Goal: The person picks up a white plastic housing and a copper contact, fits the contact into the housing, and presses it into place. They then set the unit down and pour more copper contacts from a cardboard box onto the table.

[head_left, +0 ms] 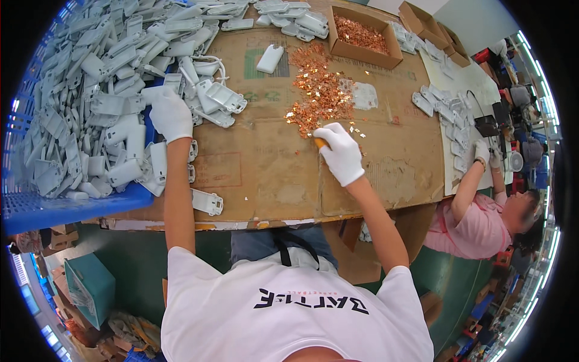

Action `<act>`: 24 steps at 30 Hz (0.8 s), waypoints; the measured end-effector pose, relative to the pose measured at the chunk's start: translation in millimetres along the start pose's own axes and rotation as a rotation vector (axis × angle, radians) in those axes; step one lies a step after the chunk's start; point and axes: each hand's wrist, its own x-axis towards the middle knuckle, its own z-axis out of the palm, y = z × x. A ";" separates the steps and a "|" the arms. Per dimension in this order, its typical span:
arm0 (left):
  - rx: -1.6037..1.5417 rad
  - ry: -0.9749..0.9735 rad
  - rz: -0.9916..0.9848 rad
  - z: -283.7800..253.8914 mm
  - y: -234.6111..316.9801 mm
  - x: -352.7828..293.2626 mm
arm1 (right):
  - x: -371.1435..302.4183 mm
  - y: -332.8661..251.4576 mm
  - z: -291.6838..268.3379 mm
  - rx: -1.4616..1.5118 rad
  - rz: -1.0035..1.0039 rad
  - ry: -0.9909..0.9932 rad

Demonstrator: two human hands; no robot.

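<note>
My left hand, in a white glove, is at the right edge of a heap of white plastic casings. Its fingers are closed at the end of a casing, partly hidden by the glove. My gloved right hand is closed around a small tool with an orange-yellow handle; the tool's kind is hidden. Just beyond that hand, small copper-coloured metal pieces lie spread on the cardboard tabletop. A single white casing lies left of these pieces.
A blue basket holds the heaped casings. Behind the loose pieces stands a cardboard box of copper-coloured pieces. A clear plastic piece lies beside them. At right, a co-worker in pink works with gloved hands near more casings.
</note>
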 end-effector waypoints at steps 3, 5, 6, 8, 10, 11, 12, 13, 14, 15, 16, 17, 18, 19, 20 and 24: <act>-0.060 -0.030 0.118 0.2 7.2 -1.8 | 6.1 1.7 13.0 -0.060 -0.026 0.017; -0.076 0.123 0.126 -15.2 12.5 -2.9 | 6.4 2.0 17.5 -0.088 -0.022 0.011; -0.094 0.278 0.125 -20.6 15.3 -2.8 | 5.5 4.4 20.5 -0.126 -0.033 -0.003; -0.028 0.201 0.162 -14.6 2.7 -0.4 | 6.0 -0.1 26.4 -0.154 -0.059 -0.024; 0.020 0.173 0.228 -13.5 -1.7 -1.1 | 8.6 -4.7 25.2 -0.248 -0.017 -0.110; -0.004 0.063 0.227 -16.3 -0.1 -0.8 | 10.7 -8.9 22.4 -0.265 0.022 -0.161; -0.027 -0.045 0.224 -19.3 1.3 -0.4 | 11.3 -10.1 21.7 -0.292 0.072 -0.212; -0.057 0.067 0.288 -17.7 5.0 -3.8 | 11.9 -10.0 19.0 -0.324 0.127 -0.257; -0.146 0.117 0.241 -18.6 8.8 -5.7 | 13.6 -10.0 16.6 -0.325 0.154 -0.283; -0.237 0.167 0.196 -19.6 12.5 -6.4 | 14.8 -10.0 17.2 -0.323 0.198 -0.279; -0.364 0.235 0.235 -30.1 21.3 -0.2 | 13.7 -6.2 14.0 -0.330 0.255 -0.265; -0.382 0.125 0.372 -42.6 27.7 6.3 | 12.1 -4.3 11.5 -0.352 0.257 -0.265; -0.401 0.017 0.512 -51.0 36.5 10.6 | 12.3 -3.1 11.4 -0.364 0.272 -0.253; -0.811 0.146 0.780 -47.6 40.5 13.0 | 14.1 -8.9 12.6 -0.400 0.244 -0.273; -0.703 0.196 0.847 -35.9 45.8 6.7 | 15.7 -13.5 8.9 -0.448 0.223 -0.289; -0.551 -0.221 0.956 -7.2 52.0 8.5 | 8.0 -30.0 11.2 -0.365 0.220 -0.127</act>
